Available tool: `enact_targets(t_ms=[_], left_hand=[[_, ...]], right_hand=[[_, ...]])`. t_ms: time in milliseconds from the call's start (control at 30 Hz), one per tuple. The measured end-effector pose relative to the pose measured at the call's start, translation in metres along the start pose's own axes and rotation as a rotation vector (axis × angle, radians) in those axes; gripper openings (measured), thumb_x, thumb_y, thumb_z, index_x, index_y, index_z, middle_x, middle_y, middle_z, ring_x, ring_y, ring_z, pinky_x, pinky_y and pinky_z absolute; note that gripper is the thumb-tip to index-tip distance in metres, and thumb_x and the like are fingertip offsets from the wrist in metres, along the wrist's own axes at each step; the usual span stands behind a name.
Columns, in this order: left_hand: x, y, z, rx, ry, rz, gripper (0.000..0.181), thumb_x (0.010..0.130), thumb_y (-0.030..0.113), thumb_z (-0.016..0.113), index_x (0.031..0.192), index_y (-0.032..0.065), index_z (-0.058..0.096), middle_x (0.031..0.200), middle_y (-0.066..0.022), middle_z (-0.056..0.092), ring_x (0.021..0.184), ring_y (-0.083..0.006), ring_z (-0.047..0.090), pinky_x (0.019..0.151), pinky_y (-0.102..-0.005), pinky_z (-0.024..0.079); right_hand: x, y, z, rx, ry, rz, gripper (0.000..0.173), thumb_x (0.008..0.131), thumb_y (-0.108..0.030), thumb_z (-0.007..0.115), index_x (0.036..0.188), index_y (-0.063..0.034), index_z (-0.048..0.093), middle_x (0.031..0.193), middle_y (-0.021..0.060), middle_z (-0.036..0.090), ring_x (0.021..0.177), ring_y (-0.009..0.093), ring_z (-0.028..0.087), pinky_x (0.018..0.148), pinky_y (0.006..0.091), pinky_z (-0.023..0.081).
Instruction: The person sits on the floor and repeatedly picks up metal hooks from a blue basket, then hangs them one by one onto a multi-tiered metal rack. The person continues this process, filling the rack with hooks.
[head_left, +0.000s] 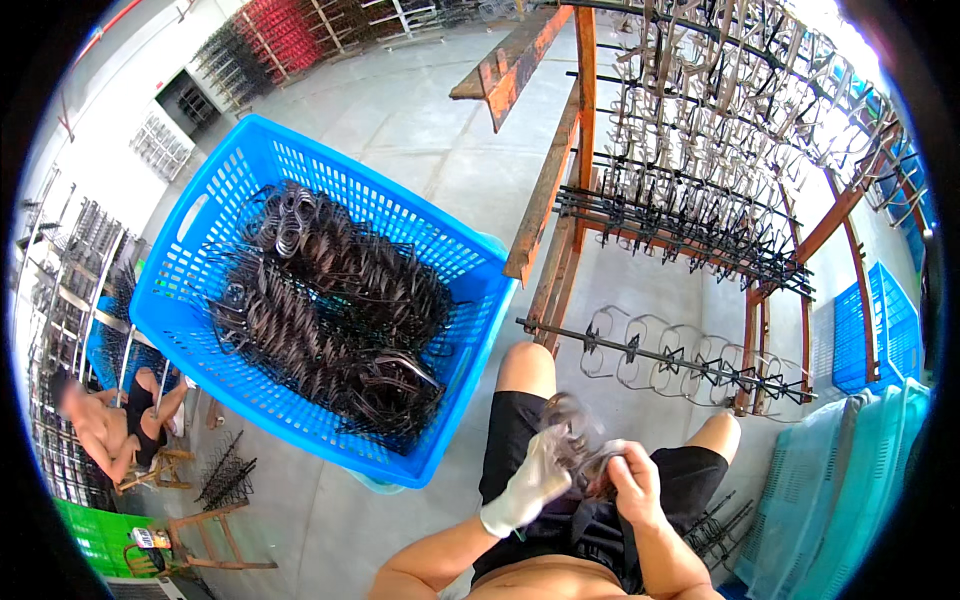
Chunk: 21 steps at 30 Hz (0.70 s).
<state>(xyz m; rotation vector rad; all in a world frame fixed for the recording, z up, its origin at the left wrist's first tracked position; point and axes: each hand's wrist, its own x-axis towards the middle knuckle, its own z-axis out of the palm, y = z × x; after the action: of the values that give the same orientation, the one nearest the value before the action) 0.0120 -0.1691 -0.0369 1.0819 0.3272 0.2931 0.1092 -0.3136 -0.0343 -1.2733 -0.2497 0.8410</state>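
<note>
Above my lap, my left hand (531, 480), in a white glove, is closed on a small bundle of bent metal wire pieces (581, 457), blurred by motion. My right hand (634, 480), mostly bare with something pale at a fingertip, grips the bundle's other side. Beyond my knees a dark rack bar (555, 330) carries several bent wire loops hooked along it. To the left stands a blue plastic basket (457, 225) holding a large heap of dark bent wire pieces (330, 300).
An orange-brown metal frame (585, 112) at upper right holds rows of hooked wire pieces. Teal plastic baskets (832, 480) and a blue basket (877, 330) stand at right. Another person (105, 427) sits far left near a wooden stand (217, 536). Dark racks (720, 525) lie by my right side.
</note>
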Motion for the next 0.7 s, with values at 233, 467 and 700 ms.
enact_targets(t_ms=[233,467,700], left_hand=[[0.030,0.000,-0.033,-0.837,-0.186,-0.196,0.049,0.083,0.020,0.063,0.126,0.0028,0.045,0.115,-0.0133,0.059,0.112,-0.0254,0.056,0.095,-0.0415,0.044],[0.038,0.040,-0.021,-0.977,-0.019,-0.222,0.036,0.088,0.028,0.061,0.116,0.0066,0.053,0.077,0.0000,0.051,0.064,-0.0126,0.045,0.065,-0.0314,0.040],[0.027,0.039,-0.050,-0.834,-0.014,0.051,0.077,0.058,-0.007,0.040,0.135,0.0023,0.041,0.123,-0.0103,0.054,0.113,-0.0242,0.053,0.099,-0.0401,0.042]], right_hand=[[0.018,-0.035,-0.008,-0.536,-0.163,-0.231,0.013,0.093,-0.008,0.050,0.094,0.0032,0.057,0.075,0.0080,0.057,0.061,0.011,0.055,0.056,0.0257,0.046],[0.018,-0.066,-0.023,0.418,-0.441,-0.171,0.035,0.094,-0.024,0.047,0.105,0.0082,0.053,0.064,0.0096,0.056,0.043,0.015,0.050,0.037,0.0288,0.039],[0.141,0.026,0.027,0.020,0.357,-0.160,0.041,0.099,-0.026,0.041,0.135,-0.0062,0.036,0.078,0.0095,0.055,0.066,0.015,0.056,0.052,0.0280,0.050]])
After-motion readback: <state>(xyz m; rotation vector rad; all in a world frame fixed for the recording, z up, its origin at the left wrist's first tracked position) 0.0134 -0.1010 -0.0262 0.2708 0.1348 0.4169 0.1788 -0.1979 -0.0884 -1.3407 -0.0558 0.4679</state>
